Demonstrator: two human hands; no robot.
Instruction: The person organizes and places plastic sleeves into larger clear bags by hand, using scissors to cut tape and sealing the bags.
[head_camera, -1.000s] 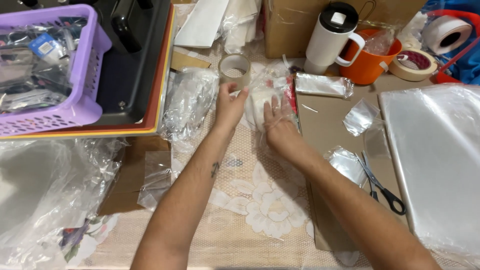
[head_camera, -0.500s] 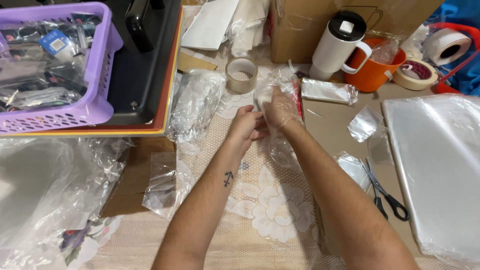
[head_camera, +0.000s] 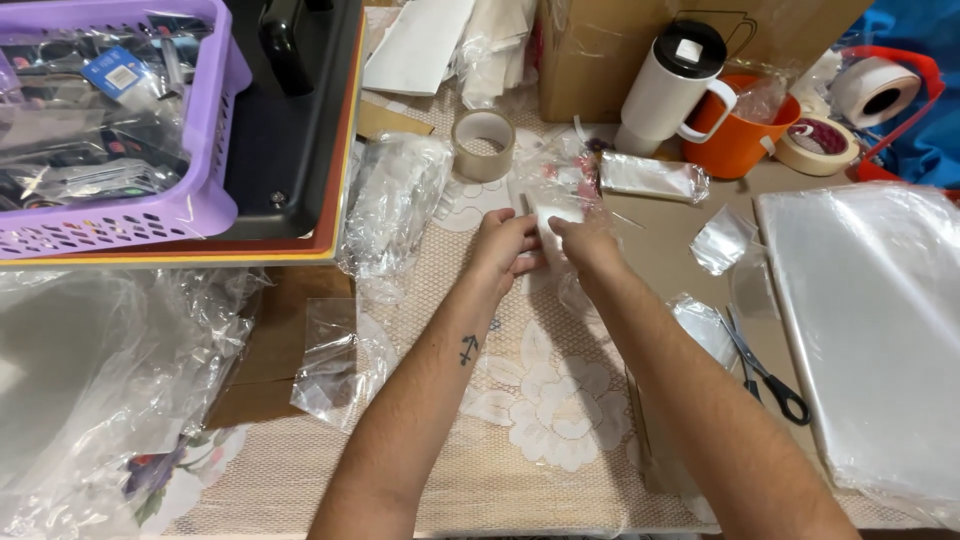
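Observation:
Both of my hands meet over the middle of the table on a small white packet in clear plastic wrap (head_camera: 556, 215). My left hand (head_camera: 503, 250) pinches its left side with closed fingers. My right hand (head_camera: 588, 245) grips its right edge from above. Crinkled clear wrap (head_camera: 560, 165) with red print trails away from the packet toward the far side. A roll of brown tape (head_camera: 483, 145) lies just beyond my left hand.
A purple basket (head_camera: 190, 205) of packets sits on a black tray at far left. A white mug (head_camera: 665, 90), orange cup (head_camera: 735, 145), tape rolls (head_camera: 818, 143), scissors (head_camera: 765, 370) and a stack of clear bags (head_camera: 875, 320) are at right. Loose plastic bags (head_camera: 330, 365) lie left.
My hands have closed together on the wrapped packet and drawn slightly nearer; earlier they were spread flat on it. The view has shifted a little.

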